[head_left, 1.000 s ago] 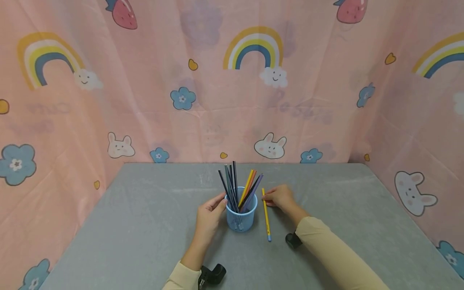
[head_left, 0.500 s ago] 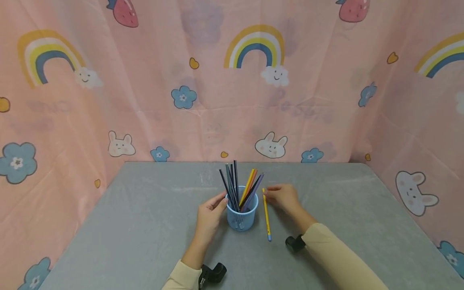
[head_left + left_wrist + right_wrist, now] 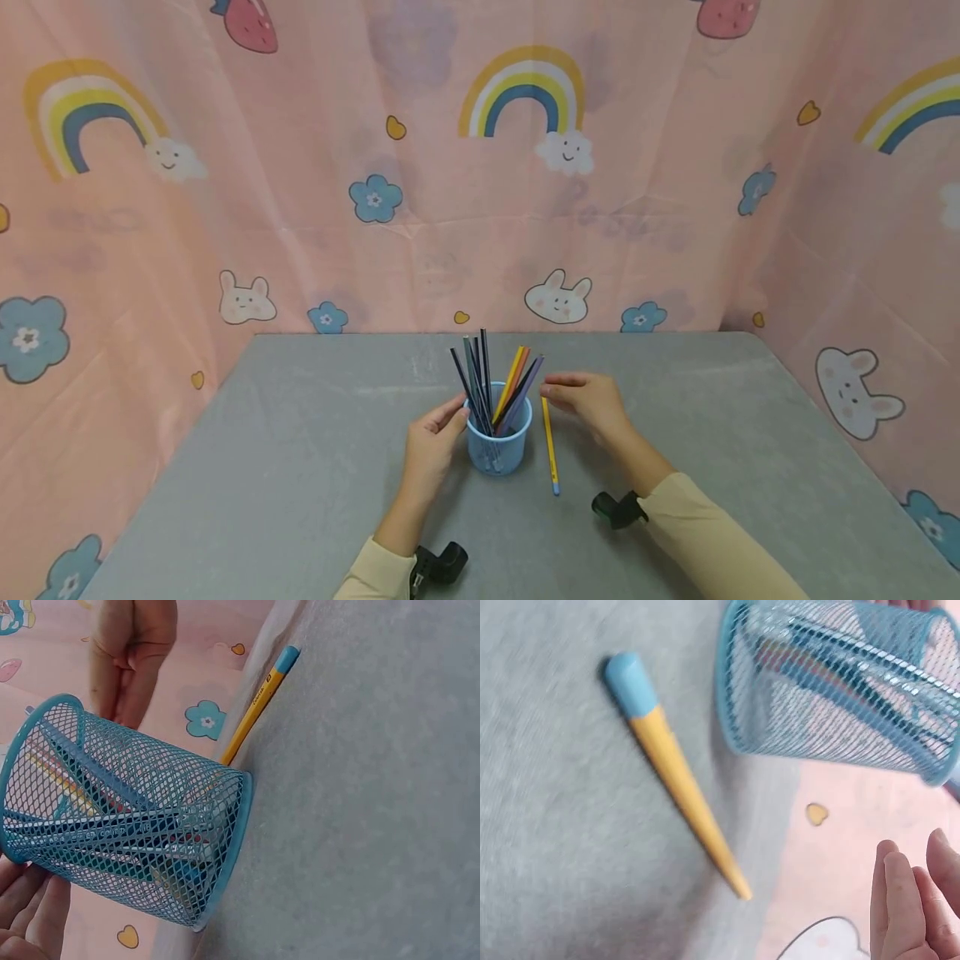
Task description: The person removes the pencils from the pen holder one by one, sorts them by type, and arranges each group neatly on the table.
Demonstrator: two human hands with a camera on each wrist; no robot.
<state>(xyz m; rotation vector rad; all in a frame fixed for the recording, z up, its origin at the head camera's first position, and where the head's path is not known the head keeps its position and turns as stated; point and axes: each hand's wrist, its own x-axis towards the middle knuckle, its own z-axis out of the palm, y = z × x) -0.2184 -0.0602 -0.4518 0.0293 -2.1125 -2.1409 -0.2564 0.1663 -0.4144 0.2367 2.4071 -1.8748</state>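
Observation:
A blue mesh pencil cup [image 3: 497, 454] stands upright on the table, with several dark, yellow, orange and purple pencils [image 3: 517, 387] leaning in it. My left hand [image 3: 431, 446] holds the cup at its left side near the rim; in the left wrist view its fingers [image 3: 46, 915] lie against the mesh. To the right of the cup a yellow pencil with a blue end [image 3: 551, 450] lies on the table. Just above this pencil's far tip is my right hand [image 3: 592, 404], its fingers extended and the thumb apart in the right wrist view, with nothing between them.
The grey table [image 3: 315, 467] reaches back to a pink curtain [image 3: 315, 167] printed with rainbows, rabbits and flowers. Black wrist cameras hang beneath the left forearm [image 3: 442, 565] and the right forearm [image 3: 618, 508].
My right hand has let go of the yellow pencil and lifted slightly off its far end. The pencil stays on the table. My left hand keeps its place at the cup.

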